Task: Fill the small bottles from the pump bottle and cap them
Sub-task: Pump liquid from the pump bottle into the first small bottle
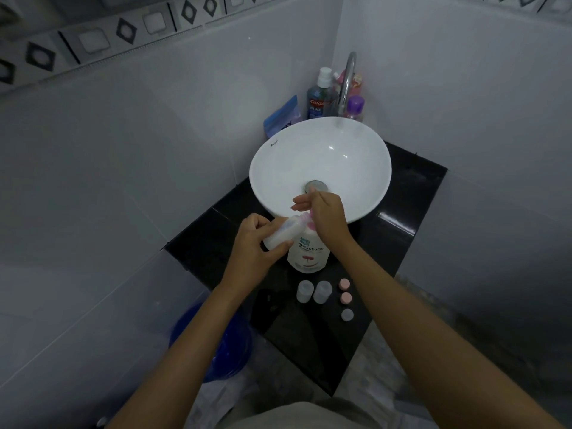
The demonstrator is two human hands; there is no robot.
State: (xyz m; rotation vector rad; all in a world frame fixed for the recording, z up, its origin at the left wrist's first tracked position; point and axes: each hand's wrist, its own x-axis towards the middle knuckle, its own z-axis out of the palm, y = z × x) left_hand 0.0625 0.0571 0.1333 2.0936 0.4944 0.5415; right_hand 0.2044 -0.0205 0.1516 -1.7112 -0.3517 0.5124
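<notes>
A white pump bottle (308,253) with a pink pump stands on the black counter (399,243) in front of the basin. My left hand (252,249) grips a small clear bottle (283,232), tilted with its mouth against the pink nozzle. My right hand (325,216) lies flat on the pump head, fingers stretched out, hiding most of it. Two more small clear bottles (305,291) (322,291) stand uncapped nearer to me. To their right lie two pink caps (344,284) (346,298) and one clear cap (347,314).
A white round basin (278,168) with a chrome tap (346,85) takes up the far counter. Toiletry bottles (317,97) crowd the corner behind it. A blue bucket (229,345) sits on the floor left of the counter. Tiled walls close in on both sides.
</notes>
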